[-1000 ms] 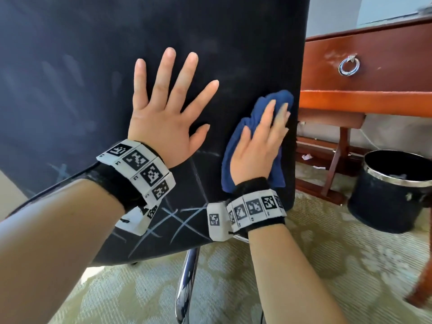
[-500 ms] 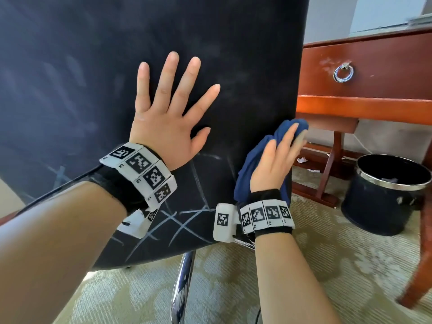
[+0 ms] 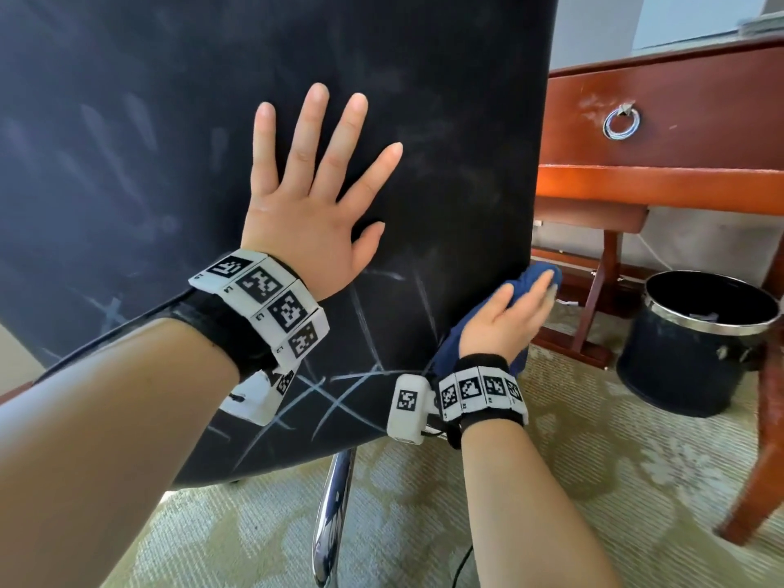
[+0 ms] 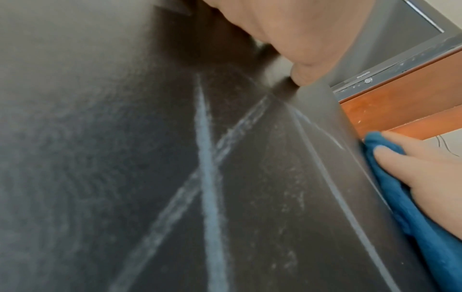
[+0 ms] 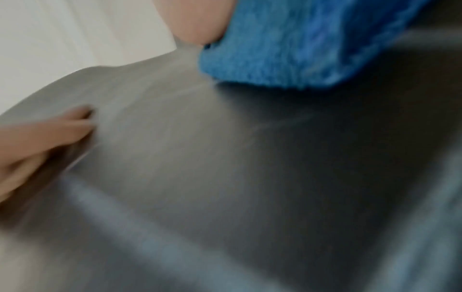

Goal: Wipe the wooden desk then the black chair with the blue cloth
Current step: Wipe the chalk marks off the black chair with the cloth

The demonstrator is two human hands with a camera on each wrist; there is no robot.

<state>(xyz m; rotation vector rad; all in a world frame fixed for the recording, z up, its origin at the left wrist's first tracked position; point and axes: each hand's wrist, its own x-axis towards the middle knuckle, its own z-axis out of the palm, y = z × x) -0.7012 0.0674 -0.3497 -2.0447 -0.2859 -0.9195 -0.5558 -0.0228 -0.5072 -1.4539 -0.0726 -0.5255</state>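
low at the black chair (image 3: 445, 99) back's right edge, the right hand (image 3: 505, 320) presses the blue cloth (image 3: 539, 278) with straight fingers; left hand (image 3: 305, 214) lies flat, fingers spread, on it.

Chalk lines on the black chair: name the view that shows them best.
Left wrist view: the chalk lines cross close-up and sharp on the black chair. The head view shows more of them, smaller and partly behind the wristbands. The right wrist view blurs them.

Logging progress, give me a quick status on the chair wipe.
Left hand flat on chair back. Right hand pressing cloth at its edge. Chalk marks remain. Nothing blocking.
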